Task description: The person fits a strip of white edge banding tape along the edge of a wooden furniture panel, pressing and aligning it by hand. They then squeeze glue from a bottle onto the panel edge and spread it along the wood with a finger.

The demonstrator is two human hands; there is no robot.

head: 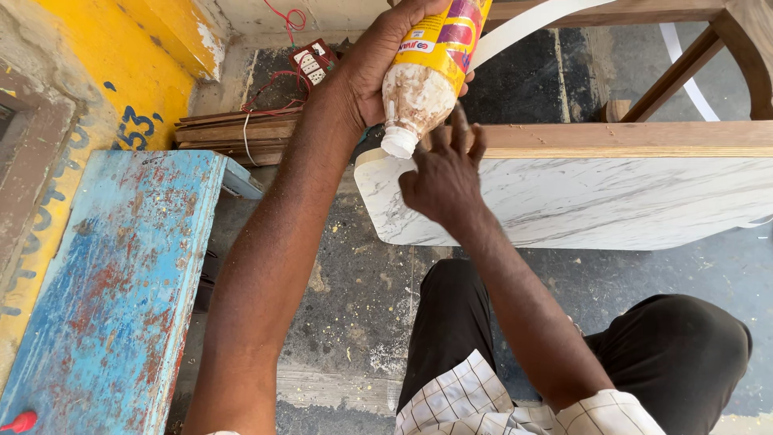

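Observation:
My left hand (372,60) grips a plastic glue bottle (427,76) with a yellow label, tipped nozzle-down over the left end of a white marble-patterned board (596,201). The bottle holds whitish glue near its white cap. My right hand (445,177) rests on the board's top edge just under the nozzle, fingers spread, one fingertip on the raw wooden edge (628,138). The board stands on edge in front of my knees, which are in dark trousers.
A worn blue metal bench (121,282) lies at the left beside a yellow wall (113,64). Wood strips (237,129), a switch socket (312,62) with red wires, a white edge band (531,24) and a wooden frame (684,56) lie beyond the board.

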